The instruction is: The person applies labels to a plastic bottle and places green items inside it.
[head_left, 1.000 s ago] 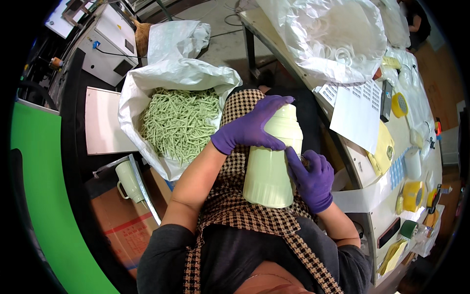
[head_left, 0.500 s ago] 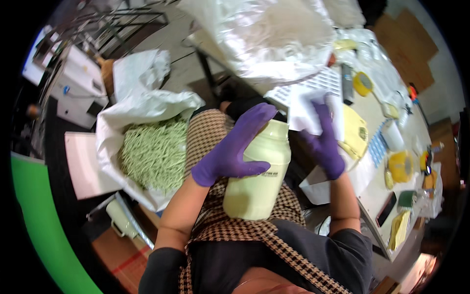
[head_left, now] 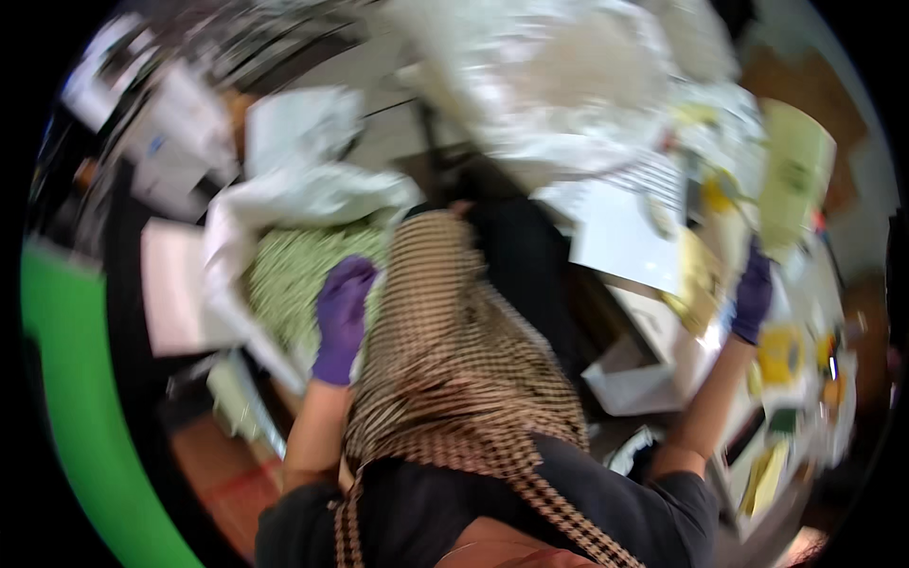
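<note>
- The pale green container (head_left: pixel 795 175) is held out at the far right, above the cluttered table (head_left: pixel 807 284); its surface is smeared by motion, and the dark marking on its side cannot be made out.
- The container's near end is gripped by the purple-gloved right hand (head_left: pixel 753 292); the fingers are closed around it, though their exact placing is lost in blur.
- The purple-gloved left hand (head_left: pixel 342 317) is seen at the right side of the white sack's (head_left: pixel 227 256) mouth, in front of the green pieces (head_left: pixel 282 270). Its fingers are bent and drawn close together; whether anything is held in them, or whether the pieces are touched, cannot be told.
- Part of the green pieces is covered by the left hand, and single sticks are hard to pick out.
- The lap is covered by a checked apron (head_left: pixel 454 379), its pattern streaked by blur.
- On the right, a white sheet (head_left: pixel 620 237) is laid near the table's left edge, its print unreadable; a yellow roll (head_left: pixel 781 352) is seen farther right, its outline softened.
- The large white plastic bag (head_left: pixel 530 123) at the far side is cut off by the upper edge, and its contents are indistinct.
- At the left, the green panel (head_left: pixel 80 407) is cropped by the dark rim.
</note>
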Demonstrator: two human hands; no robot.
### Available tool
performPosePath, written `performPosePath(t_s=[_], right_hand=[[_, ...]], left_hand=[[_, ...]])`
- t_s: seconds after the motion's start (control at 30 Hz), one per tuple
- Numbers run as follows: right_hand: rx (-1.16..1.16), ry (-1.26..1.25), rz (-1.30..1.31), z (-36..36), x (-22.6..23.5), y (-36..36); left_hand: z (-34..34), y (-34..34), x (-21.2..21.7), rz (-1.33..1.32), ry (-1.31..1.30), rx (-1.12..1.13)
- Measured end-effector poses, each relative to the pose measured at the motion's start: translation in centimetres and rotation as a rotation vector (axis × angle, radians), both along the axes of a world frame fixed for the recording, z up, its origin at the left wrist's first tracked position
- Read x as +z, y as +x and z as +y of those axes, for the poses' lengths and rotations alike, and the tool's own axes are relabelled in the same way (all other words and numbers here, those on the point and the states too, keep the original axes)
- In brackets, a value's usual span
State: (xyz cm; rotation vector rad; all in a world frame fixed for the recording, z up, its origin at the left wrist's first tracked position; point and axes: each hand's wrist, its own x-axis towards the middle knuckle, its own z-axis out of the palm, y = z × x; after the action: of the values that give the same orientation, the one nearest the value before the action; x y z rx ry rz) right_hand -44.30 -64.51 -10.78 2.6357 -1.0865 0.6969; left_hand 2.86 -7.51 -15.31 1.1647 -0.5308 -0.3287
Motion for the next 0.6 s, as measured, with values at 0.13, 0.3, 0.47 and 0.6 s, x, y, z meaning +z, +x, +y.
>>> performPosePath(t_s=[0.13,0.3,0.47,0.6], right_hand=[[0.443,0.351,-0.563,-2.9,-1.1,0.7],[0.321,0.234,-0.298,11.5,-2.1,10.8],[0.652,0.966,-0.687,15.8,-7.4,16.5],[0.773,0.824,-0.597,18.8,-4.1,17.7]], left_hand=[[8.2,0.6,-3.2,0.333,0.114,0.329],[31.3,-0.8,-11.3,0.567,0.050,1.070],[50.4,-9.5,-16.6,1.024,-0.077,1.040],[50.9,-6.0,-20.2,1.019,0.473,0.867]])
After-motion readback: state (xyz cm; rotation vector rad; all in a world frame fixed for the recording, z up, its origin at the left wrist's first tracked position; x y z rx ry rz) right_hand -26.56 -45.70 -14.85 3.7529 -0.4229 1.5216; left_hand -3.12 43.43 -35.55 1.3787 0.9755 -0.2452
